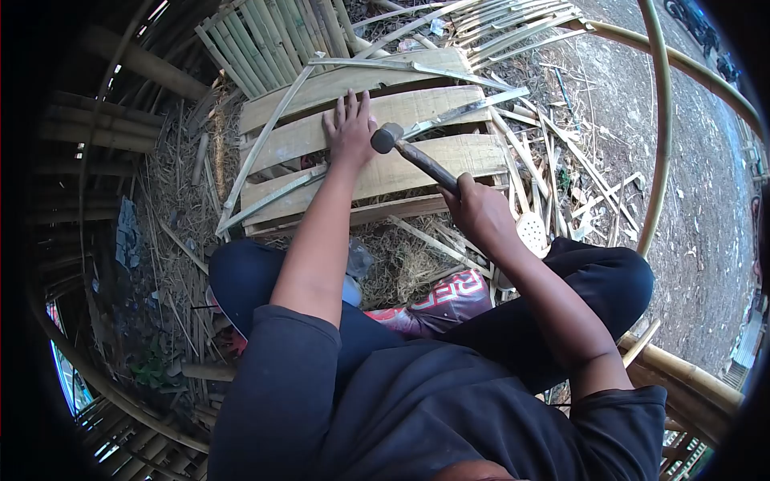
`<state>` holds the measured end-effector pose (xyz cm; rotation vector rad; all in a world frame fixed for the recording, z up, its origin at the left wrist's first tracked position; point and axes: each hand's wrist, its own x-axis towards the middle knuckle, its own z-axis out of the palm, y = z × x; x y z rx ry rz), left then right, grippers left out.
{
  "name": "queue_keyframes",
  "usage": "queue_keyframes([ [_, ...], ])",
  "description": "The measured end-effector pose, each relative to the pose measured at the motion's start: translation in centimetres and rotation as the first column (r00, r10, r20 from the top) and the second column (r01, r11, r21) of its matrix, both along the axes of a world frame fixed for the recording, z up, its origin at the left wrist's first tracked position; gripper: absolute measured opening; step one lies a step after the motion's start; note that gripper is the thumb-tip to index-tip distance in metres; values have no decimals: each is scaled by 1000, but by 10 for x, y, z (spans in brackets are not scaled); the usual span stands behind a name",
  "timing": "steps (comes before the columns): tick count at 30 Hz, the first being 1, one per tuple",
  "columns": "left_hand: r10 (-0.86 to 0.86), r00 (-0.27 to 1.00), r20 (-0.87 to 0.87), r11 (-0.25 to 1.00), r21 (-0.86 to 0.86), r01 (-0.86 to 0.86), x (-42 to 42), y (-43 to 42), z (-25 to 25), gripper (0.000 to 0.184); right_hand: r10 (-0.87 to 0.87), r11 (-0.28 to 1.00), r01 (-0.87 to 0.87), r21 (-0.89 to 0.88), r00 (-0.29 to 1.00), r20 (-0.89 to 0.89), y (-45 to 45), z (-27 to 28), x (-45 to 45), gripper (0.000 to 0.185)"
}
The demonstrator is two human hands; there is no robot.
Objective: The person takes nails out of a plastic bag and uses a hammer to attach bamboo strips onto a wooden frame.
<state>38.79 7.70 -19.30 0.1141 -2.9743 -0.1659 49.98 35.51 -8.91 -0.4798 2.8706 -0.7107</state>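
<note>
My left hand (350,132) lies on a wooden slat (417,108) of a low slatted platform, fingers stretched out and apart. It holds nothing that I can see. My right hand (481,210) is wrapped round the handle of a hammer (429,164) with a short dark head. The hammer head is beside my left hand, above the slats; whether it touches anything I cannot tell. Several thin bamboo strips (271,136) lie across the slats in a rough triangle. One diagonal strip (461,112) runs beneath or behind my left hand and the hammer head.
Split bamboo pieces (597,172) litter the ground at the right. A panel of bamboo poles (269,40) stands beyond the platform. A curved bamboo pole (659,136) rises at the right. Between my legs lie dry shavings (405,268) and a printed sack (457,301).
</note>
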Motion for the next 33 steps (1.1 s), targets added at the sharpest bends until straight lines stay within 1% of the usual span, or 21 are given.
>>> queue_keyframes([
  [3, 19, 1000, 23, 1000, -11, -18, -1, 1, 3, 65, -12, 996, 11, -89, 1000, -11, -3, -1, 6, 37],
  [4, 34, 999, 36, 999, -16, -34, -3, 3, 3, 65, -33, 989, 33, -144, 999, 3, -1, 1, 6, 39],
  [7, 48, 997, 52, 999, -3, -48, -3, 3, 5, 66, -128, 946, 165, -278, 981, 145, 3, -2, 3, 43],
  [8, 49, 997, 53, 999, 8, -50, -3, 4, 6, 66, -165, 920, 210, -331, 974, 158, 2, -5, 1, 47],
  [11, 52, 997, 60, 998, 18, -53, -2, 5, 8, 66, -229, 890, 312, -334, 937, 263, 6, -5, -7, 49],
  [12, 52, 997, 61, 998, 19, -53, -2, 5, 9, 66, -237, 891, 316, -326, 936, 260, 7, -8, -8, 50],
  [16, 53, 997, 51, 999, 9, -54, -1, 7, 10, 66, -200, 919, 261, -297, 955, 220, 9, -27, -9, 52],
  [18, 51, 998, 45, 999, -1, -51, 0, 8, 10, 66, -189, 928, 247, -280, 957, 218, 7, -25, -8, 52],
  [21, 51, 998, 46, 999, -11, -51, 1, 9, 11, 67, -191, 922, 238, -305, 966, 176, 6, -26, -8, 52],
  [23, 50, 997, 52, 999, -10, -49, 1, 8, 9, 67, -199, 921, 254, -295, 959, 202, 4, -21, -10, 51],
  [26, 38, 999, -22, 999, -3, -38, 0, 7, 8, 65, -204, 926, 260, -275, 955, 215, 3, -23, -13, 51],
  [29, -90, 994, -65, 974, 203, 101, 7, 6, 23, 64, -224, 918, 293, -267, 939, 260, 3, -19, -15, 53],
  [30, -208, 957, -201, 896, 353, 269, 12, 2, 26, 63, -235, 912, 312, -265, 929, 285, 3, -15, -15, 53],
  [33, -341, 928, -150, 891, 262, 370, 22, 0, 32, 59, -254, 905, 334, -264, 922, 293, 5, -6, -16, 55],
])
